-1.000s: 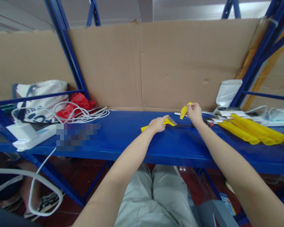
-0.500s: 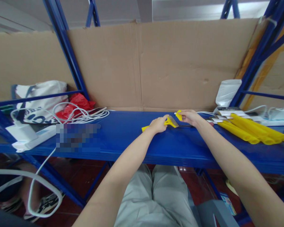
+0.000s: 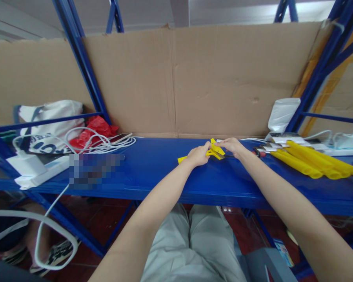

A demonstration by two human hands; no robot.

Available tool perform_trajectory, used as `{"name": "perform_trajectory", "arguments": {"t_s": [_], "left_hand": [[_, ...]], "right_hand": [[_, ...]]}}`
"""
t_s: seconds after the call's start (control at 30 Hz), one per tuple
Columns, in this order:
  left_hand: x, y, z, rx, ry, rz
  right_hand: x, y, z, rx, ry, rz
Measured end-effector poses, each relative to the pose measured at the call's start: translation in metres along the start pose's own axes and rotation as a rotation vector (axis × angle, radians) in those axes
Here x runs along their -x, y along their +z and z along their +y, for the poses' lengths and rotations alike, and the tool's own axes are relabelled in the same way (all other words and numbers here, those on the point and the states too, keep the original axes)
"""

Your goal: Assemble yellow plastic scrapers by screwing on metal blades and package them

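Two hands bring a yellow cap (image 3: 219,150) and a yellow scraper (image 3: 211,152) together over a blue table (image 3: 155,168).
Just right of the frame's centre, the left hand (image 3: 198,155) has its fingers wrapped around the scraper, whose handle end shows at the left of the fist. The right hand (image 3: 231,145) holds the cap in a narrow pinch against the scraper's head; whether the cap is fully seated cannot be told. A tool with a red and black handle (image 3: 261,154) lies just beyond the right wrist. At the right of the frame, more yellow handles (image 3: 317,160) are piled side by side; at the left lie a coiled white cable (image 3: 106,145) and a red plastic bag (image 3: 98,127).
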State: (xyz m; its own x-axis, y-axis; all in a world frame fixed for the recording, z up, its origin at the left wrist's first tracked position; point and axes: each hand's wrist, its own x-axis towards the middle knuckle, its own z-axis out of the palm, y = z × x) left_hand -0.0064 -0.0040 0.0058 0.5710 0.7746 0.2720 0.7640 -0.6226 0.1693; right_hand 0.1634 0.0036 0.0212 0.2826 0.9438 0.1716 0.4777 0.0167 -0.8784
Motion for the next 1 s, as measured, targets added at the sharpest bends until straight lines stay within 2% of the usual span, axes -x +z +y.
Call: {"name": "perform_trajectory", "arguments": {"t_s": [0.23,0.57,0.77,0.9,1.0], "left_hand": [[-0.001,0.0,-0.001,-0.019,0.003,0.002],[-0.002,0.001,-0.005,-0.041,0.036,0.023],[-0.004,0.0,-0.005,-0.002,0.004,0.054],[-0.005,0.0,-0.005,0.028,-0.006,0.067],[-0.005,0.0,-0.006,0.046,-0.015,0.062]], "right_hand": [[0.005,0.006,-0.002,0.011,-0.028,0.01],[0.001,0.015,0.001,0.164,-0.119,0.079],[-0.011,0.009,0.011,0.174,-0.199,0.13],[-0.024,-0.012,0.023,0.442,-0.247,0.22],[-0.03,-0.031,0.035,0.688,-0.175,0.254]]}}
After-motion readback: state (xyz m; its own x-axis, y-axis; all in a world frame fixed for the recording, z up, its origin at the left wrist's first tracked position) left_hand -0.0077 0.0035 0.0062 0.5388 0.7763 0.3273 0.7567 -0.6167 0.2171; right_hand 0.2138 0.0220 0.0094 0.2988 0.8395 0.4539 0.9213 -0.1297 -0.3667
